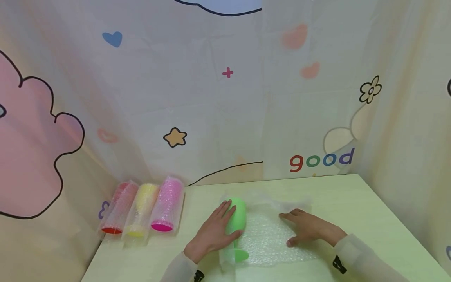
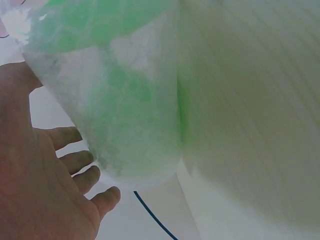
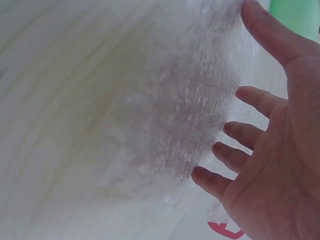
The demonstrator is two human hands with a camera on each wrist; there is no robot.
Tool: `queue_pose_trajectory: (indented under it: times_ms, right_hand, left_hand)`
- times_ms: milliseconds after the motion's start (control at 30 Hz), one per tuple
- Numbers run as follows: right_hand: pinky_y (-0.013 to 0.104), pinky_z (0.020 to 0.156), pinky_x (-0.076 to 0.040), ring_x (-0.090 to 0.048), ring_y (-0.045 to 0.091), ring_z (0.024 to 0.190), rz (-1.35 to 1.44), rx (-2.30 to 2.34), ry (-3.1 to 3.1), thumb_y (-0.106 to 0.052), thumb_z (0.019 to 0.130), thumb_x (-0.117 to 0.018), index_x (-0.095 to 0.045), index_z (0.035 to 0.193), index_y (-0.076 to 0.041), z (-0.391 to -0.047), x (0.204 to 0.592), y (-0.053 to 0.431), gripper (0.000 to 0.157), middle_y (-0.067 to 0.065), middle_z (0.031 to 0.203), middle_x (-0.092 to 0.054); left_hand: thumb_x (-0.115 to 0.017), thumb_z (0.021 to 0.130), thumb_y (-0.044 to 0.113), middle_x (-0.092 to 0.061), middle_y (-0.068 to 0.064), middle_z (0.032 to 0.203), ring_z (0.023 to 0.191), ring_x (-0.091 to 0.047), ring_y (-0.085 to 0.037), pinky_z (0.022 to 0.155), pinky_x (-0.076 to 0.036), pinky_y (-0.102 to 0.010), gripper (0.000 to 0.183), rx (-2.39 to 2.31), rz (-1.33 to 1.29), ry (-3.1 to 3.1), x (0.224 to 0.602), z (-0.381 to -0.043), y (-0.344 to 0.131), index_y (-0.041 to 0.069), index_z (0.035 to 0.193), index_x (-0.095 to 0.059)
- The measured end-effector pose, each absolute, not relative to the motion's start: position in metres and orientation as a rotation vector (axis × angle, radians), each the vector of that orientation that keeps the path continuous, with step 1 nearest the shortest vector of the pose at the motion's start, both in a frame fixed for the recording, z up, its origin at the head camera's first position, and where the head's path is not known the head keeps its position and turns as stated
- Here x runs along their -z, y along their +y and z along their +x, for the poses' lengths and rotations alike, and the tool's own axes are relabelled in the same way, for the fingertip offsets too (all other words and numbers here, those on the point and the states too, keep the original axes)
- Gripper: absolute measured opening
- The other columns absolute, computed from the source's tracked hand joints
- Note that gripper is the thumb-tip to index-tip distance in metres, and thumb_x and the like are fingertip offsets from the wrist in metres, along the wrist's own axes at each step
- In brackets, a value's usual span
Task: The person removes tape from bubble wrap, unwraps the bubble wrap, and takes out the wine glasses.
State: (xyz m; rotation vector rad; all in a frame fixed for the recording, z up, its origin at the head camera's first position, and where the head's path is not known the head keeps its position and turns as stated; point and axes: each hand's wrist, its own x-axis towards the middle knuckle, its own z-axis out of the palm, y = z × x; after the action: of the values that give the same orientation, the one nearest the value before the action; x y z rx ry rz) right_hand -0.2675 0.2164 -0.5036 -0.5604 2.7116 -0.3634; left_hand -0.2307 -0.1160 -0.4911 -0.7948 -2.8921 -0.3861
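Note:
A green plastic goblet (image 1: 239,214) lies on its side along the left part of a sheet of bubble wrap (image 1: 267,244), its round base (image 1: 241,255) toward me. My left hand (image 1: 213,232) rests on the goblet with extended fingers. In the left wrist view, clear wrap (image 2: 65,82) covers the green shape beside that hand's fingertips. My right hand (image 1: 310,228) lies over the right part of the sheet, fingers spread. The right wrist view shows its fingertips (image 3: 201,175) right at the bubbly surface.
Three bubble-wrapped goblets lie at the table's back left: a red one (image 1: 119,207), a yellow one (image 1: 141,211) and a pink one (image 1: 167,205). A printed curtain (image 1: 218,102) hangs behind the pale table (image 1: 373,239).

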Motion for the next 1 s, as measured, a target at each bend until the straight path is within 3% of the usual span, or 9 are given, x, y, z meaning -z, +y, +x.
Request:
queue_pose_trajectory:
  times_ms: [400,567,700,867,1000]
  right_hand:
    - [0.061,0.106,-0.029,-0.029,0.035,0.139,-0.561,0.371,2.714,-0.061,0.064,-0.072,-0.039,0.141,-0.028,-0.266,0.502,0.226,0.091,0.008,0.149,-0.036]
    - [0.062,0.105,-0.030,-0.032,0.035,0.137,-0.537,0.354,2.714,-0.063,0.063,-0.071,-0.039,0.141,-0.029,-0.268,0.504,0.230,0.091,0.009,0.148,-0.037]
    - [0.064,0.104,-0.031,-0.035,0.036,0.135,-0.506,0.334,2.707,-0.065,0.062,-0.070,-0.039,0.142,-0.031,-0.269,0.505,0.233,0.093,0.011,0.146,-0.040]
    - [0.062,0.105,-0.029,-0.035,0.037,0.135,-0.507,0.320,2.709,-0.065,0.061,-0.071,-0.039,0.142,-0.029,-0.268,0.504,0.234,0.094,0.009,0.145,-0.044]
    - [0.062,0.106,-0.029,-0.036,0.037,0.134,-0.508,0.317,2.710,-0.064,0.062,-0.071,-0.039,0.142,-0.029,-0.267,0.503,0.235,0.093,0.007,0.143,-0.046]
  left_hand:
    - [-0.042,0.086,0.066,-0.014,-0.002,0.158,0.146,-0.017,-0.021,0.104,-0.042,-0.042,0.082,0.511,-0.691,-2.936,0.498,-0.232,-0.139,0.015,0.149,-0.024]
    - [-0.042,0.086,0.066,-0.013,-0.003,0.158,0.146,-0.017,-0.022,0.104,-0.042,-0.041,0.086,0.530,-0.653,-2.965,0.500,-0.231,-0.146,0.012,0.149,-0.020]
    - [-0.046,0.090,0.055,-0.015,-0.007,0.158,0.144,-0.020,-0.025,0.104,-0.041,-0.043,0.079,0.561,-0.634,-2.961,0.501,-0.231,-0.153,0.008,0.149,-0.021]
    - [-0.051,0.093,0.037,-0.026,-0.013,0.153,0.142,-0.026,-0.029,0.107,-0.039,-0.043,0.065,0.483,-0.612,-2.920,0.505,-0.233,-0.161,0.002,0.144,-0.031]
    - [-0.061,0.087,0.031,-0.035,-0.017,0.148,0.140,-0.029,-0.033,0.112,-0.032,-0.043,0.065,0.320,-0.653,-2.858,0.506,-0.236,-0.165,-0.003,0.138,-0.040]
